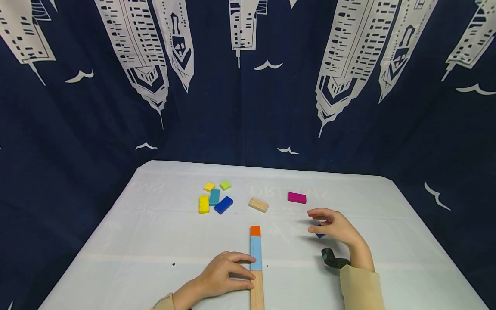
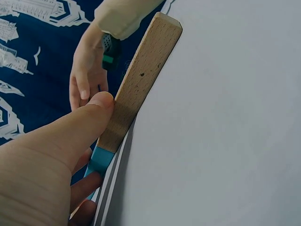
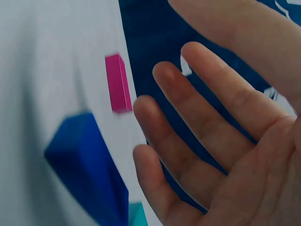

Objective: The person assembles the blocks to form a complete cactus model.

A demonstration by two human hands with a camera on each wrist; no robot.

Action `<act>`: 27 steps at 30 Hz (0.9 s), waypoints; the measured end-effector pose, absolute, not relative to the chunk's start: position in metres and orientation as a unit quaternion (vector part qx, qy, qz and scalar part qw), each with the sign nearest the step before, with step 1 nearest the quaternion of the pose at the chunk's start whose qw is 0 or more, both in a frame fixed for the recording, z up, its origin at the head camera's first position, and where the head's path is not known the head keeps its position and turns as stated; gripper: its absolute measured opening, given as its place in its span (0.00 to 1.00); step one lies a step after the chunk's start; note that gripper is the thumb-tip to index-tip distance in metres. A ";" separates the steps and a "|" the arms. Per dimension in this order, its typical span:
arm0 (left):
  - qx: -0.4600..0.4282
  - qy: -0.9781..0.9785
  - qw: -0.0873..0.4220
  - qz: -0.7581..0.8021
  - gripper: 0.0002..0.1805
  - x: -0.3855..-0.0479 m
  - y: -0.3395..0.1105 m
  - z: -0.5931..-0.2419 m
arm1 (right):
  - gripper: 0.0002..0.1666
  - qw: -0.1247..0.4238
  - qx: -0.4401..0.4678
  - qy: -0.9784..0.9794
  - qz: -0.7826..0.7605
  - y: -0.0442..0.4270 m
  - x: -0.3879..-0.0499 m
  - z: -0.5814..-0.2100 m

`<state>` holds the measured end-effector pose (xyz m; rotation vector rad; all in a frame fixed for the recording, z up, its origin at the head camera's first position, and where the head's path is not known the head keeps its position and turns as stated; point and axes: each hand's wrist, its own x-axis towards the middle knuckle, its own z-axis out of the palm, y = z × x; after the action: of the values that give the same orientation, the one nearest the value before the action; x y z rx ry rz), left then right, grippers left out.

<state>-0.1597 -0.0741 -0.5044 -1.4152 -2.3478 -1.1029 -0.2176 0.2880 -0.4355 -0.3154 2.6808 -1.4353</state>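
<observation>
A straight row lies on the table: a plain wooden block (image 1: pixel 257 290), a light blue block (image 1: pixel 256 253) and an orange block (image 1: pixel 255 231) at the far end. My left hand (image 1: pixel 226 275) touches the row's left side, thumb against the wood and fingers by the light blue block (image 2: pixel 99 160). To the right, my right hand (image 1: pixel 337 226) hovers over a dark blue block (image 1: pixel 320 235), which it partly hides in the head view. Its fingers are spread and apart from that block (image 3: pixel 87 165) in the right wrist view. Beyond it lies a magenta block (image 1: pixel 297 198).
Farther back lie a small wooden block (image 1: pixel 258 205), a blue block (image 1: pixel 224 205), a teal block (image 1: pixel 214 197), a yellow block (image 1: pixel 203 204), a small yellow piece (image 1: pixel 209 187) and a green piece (image 1: pixel 225 185). A black device (image 1: pixel 334 259) sits at the right wrist. A dark printed curtain (image 1: pixel 240 120) hangs behind the table.
</observation>
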 end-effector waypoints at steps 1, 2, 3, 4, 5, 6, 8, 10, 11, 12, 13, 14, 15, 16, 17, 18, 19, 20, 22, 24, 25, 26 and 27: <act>-0.477 -0.791 0.093 -0.372 0.10 -0.160 -0.074 -0.504 | 0.31 0.037 -0.096 0.881 -0.461 0.291 -0.217 -0.435; -0.477 -0.791 0.093 -0.372 0.10 -0.160 -0.074 -0.504 | 0.31 0.033 -0.088 0.886 -0.454 0.294 -0.216 -0.435; -0.478 -0.791 0.094 -0.371 0.10 -0.160 -0.074 -0.504 | 0.32 0.031 -0.080 0.890 -0.448 0.297 -0.215 -0.435; -0.478 -0.790 0.093 -0.372 0.10 -0.160 -0.075 -0.504 | 0.32 0.029 -0.069 0.893 -0.443 0.299 -0.215 -0.435; -0.478 -0.790 0.093 -0.372 0.10 -0.160 -0.075 -0.504 | 0.33 0.028 -0.062 0.896 -0.440 0.301 -0.215 -0.435; -0.478 -0.790 0.094 -0.372 0.10 -0.160 -0.075 -0.504 | 0.33 0.028 -0.055 0.897 -0.438 0.303 -0.214 -0.436; -0.479 -0.789 0.096 -0.371 0.10 -0.160 -0.075 -0.504 | 0.34 0.028 -0.046 0.899 -0.434 0.307 -0.214 -0.436; -0.480 -0.789 0.096 -0.373 0.10 -0.160 -0.075 -0.504 | 0.33 0.026 -0.040 0.900 -0.434 0.311 -0.213 -0.437; -0.481 -0.788 0.099 -0.371 0.10 -0.160 -0.074 -0.504 | 0.33 0.024 -0.037 0.900 -0.434 0.313 -0.213 -0.438; -0.482 -0.788 0.099 -0.371 0.11 -0.160 -0.074 -0.504 | 0.33 0.023 -0.036 0.901 -0.432 0.315 -0.212 -0.439; -0.482 -0.787 0.098 -0.372 0.11 -0.160 -0.074 -0.504 | 0.32 0.021 -0.035 0.902 -0.430 0.317 -0.212 -0.440; -0.482 -0.787 0.099 -0.372 0.11 -0.160 -0.074 -0.504 | 0.32 0.018 -0.035 0.903 -0.427 0.318 -0.211 -0.440; -0.483 -0.787 0.099 -0.372 0.11 -0.160 -0.074 -0.505 | 0.32 0.016 -0.034 0.905 -0.424 0.320 -0.211 -0.441; -0.483 -0.787 0.100 -0.371 0.11 -0.161 -0.074 -0.505 | 0.32 0.013 -0.034 0.907 -0.421 0.322 -0.210 -0.442; -0.483 -0.787 0.101 -0.371 0.11 -0.161 -0.074 -0.505 | 0.32 0.012 -0.033 0.908 -0.417 0.323 -0.210 -0.443; -0.482 -0.787 0.101 -0.371 0.11 -0.161 -0.074 -0.505 | 0.31 0.010 -0.031 0.910 -0.414 0.324 -0.210 -0.444; -0.482 -0.787 0.101 -0.372 0.11 -0.161 -0.074 -0.505 | 0.31 0.008 -0.032 0.910 -0.412 0.325 -0.210 -0.445; -0.482 -0.787 0.102 -0.371 0.11 -0.161 -0.074 -0.505 | 0.31 0.007 -0.032 0.911 -0.411 0.326 -0.210 -0.446; -0.481 -0.787 0.099 -0.373 0.11 -0.161 -0.074 -0.505 | 0.31 0.005 -0.031 0.911 -0.412 0.327 -0.210 -0.447; -0.480 -0.788 0.097 -0.374 0.11 -0.161 -0.074 -0.505 | 0.30 0.002 -0.029 0.910 -0.414 0.327 -0.210 -0.449; -0.480 -0.788 0.097 -0.372 0.11 -0.161 -0.074 -0.505 | 0.30 0.001 -0.029 0.910 -0.413 0.328 -0.210 -0.450; -0.480 -0.789 0.095 -0.373 0.11 -0.161 -0.074 -0.505 | 0.30 0.000 -0.027 0.911 -0.413 0.328 -0.211 -0.451; -0.478 -0.789 0.094 -0.374 0.11 -0.161 -0.074 -0.505 | 0.29 0.000 -0.024 0.911 -0.411 0.328 -0.211 -0.451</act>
<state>-0.1606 -0.0743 -0.5045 -1.4192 -2.3399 -1.1104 -0.2108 0.3276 -0.4514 -0.0767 2.8632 -1.2910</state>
